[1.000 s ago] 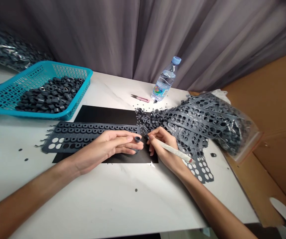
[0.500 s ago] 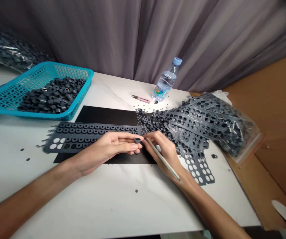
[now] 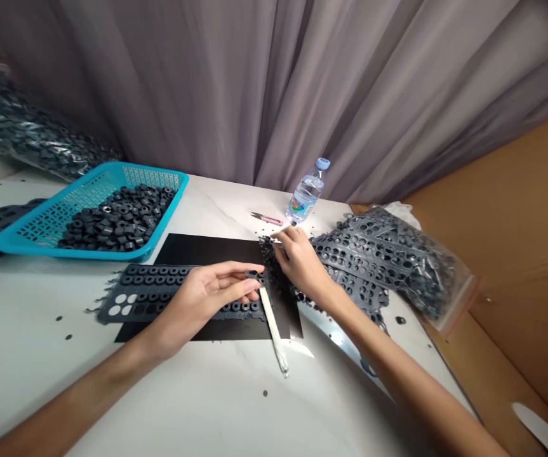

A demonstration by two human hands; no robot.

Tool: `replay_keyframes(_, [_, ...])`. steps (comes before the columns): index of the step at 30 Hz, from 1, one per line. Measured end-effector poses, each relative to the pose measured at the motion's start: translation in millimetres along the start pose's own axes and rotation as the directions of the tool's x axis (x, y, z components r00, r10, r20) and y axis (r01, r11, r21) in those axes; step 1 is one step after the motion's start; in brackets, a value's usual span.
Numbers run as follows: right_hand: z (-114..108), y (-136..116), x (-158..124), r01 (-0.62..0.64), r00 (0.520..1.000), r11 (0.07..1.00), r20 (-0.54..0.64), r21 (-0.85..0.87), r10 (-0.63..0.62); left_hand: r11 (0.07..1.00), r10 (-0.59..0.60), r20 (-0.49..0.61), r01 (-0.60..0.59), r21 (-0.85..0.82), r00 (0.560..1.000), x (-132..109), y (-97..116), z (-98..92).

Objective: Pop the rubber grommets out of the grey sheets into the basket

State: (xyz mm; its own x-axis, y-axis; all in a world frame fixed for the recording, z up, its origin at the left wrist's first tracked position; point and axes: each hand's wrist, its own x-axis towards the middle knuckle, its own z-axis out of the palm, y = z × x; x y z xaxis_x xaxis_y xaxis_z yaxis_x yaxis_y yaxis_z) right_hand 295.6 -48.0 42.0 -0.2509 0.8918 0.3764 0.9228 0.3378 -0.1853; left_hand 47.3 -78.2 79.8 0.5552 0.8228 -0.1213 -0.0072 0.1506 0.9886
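My left hand (image 3: 207, 295) rests over a grey rubber sheet (image 3: 154, 293) of moulded rings and pinches one small dark rubber ring (image 3: 253, 275) between thumb and fingertips. A thin white stick (image 3: 274, 330) runs from those fingertips down across the black mat (image 3: 207, 249) onto the white table; I cannot tell whether the hand holds it. My right hand (image 3: 302, 263) reaches into a heap of loose dark rings (image 3: 268, 249) at the mat's far right corner. Its fingers are curled and pinched together, and what they hold is hidden.
A teal basket (image 3: 26, 238) filled with dark rings stands at the back left. A clear bag of punched rubber sheets (image 3: 397, 257) lies on the right. A water bottle (image 3: 305, 197) and pink snips (image 3: 267, 219) sit near the curtain. Cardboard (image 3: 521, 241) borders the right side.
My right hand has let go of the white stick and moved up and away to the heap of loose rings. The left hand still pinches its ring. The camera has tilted upward.
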Motion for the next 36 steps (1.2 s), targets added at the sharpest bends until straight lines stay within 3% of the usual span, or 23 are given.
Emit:
replay_keyframes(2, [8.1, 20.1, 37.5, -0.019, 0.995, 0.993, 0.094, -0.112, 0.030, 1.000, 0.023, -0.002, -0.023, -0.015, 1.000, -2.0, 3.4, 2.1])
replay_keyframes(5, [23.0, 41.5, 78.1, -0.038, 0.983, 0.988, 0.169, -0.152, 0.064, 0.998, 0.046, 0.005, -0.046, -0.039, 0.999, -2.5, 5.4, 3.8])
replay_keyframes(10, [38.0, 46.2, 91.2, -0.079, 0.970, 0.981, 0.215, -0.176, 0.117, 0.995, 0.047, -0.025, -0.049, -0.087, 0.999, 0.2, 3.0, 3.5])
replay_keyframes(14, [30.1, 31.5, 76.0, -0.141, 0.976, 0.978, 0.142, -0.153, 0.163, 0.994, 0.009, -0.031, -0.012, -0.112, 0.999, -0.1, 2.1, 4.6])
replay_keyframes(17, [9.1, 15.9, 49.7, -0.178, 0.981, 0.980, 0.058, -0.085, 0.183, 0.992, -0.002, -0.030, -0.001, -0.125, 1.000, -0.7, 1.5, 5.4])
replay_keyframes(18, [-0.1, 10.3, 37.5, -0.171, 0.984, 0.985, 0.045, -0.028, 0.172, 0.992, -0.006, -0.029, 0.002, -0.124, 1.000, -0.7, 1.1, 5.4])
replay_keyframes(19, [-9.7, 4.7, 24.0, -0.167, 0.986, 0.973, 0.035, 0.157, 0.164, 0.993, -0.010, -0.028, 0.007, -0.119, 1.000, -0.7, 0.4, 5.5])
replay_keyframes(21, [-28.0, -6.4, -4.4, -0.192, 0.981, 0.878, 0.097, 0.439, 0.166, 0.995, -0.019, -0.032, 0.016, -0.095, 0.999, -0.7, -1.6, 5.5])
replay_keyframes(24, [-46.9, -20.9, -40.0, -0.256, 0.964, 0.742, 0.215, 0.620, 0.154, 0.998, -0.022, -0.054, 0.019, -0.057, 0.998, -1.1, -5.3, 6.3])
replay_keyframes(28, [-53.1, -33.3, -60.7, -0.170, 0.985, 0.718, 0.145, 0.675, 0.097, 0.999, -0.010, -0.060, 0.007, -0.044, 0.998, -1.9, -8.4, 8.4])
replay_keyframes(36, [-50.0, -36.5, -63.9, -0.008, 1.000, 0.801, 0.001, 0.599, 0.009, 0.998, 0.023, -0.110, -0.028, -0.050, 0.994, -3.8, -8.0, 11.4])
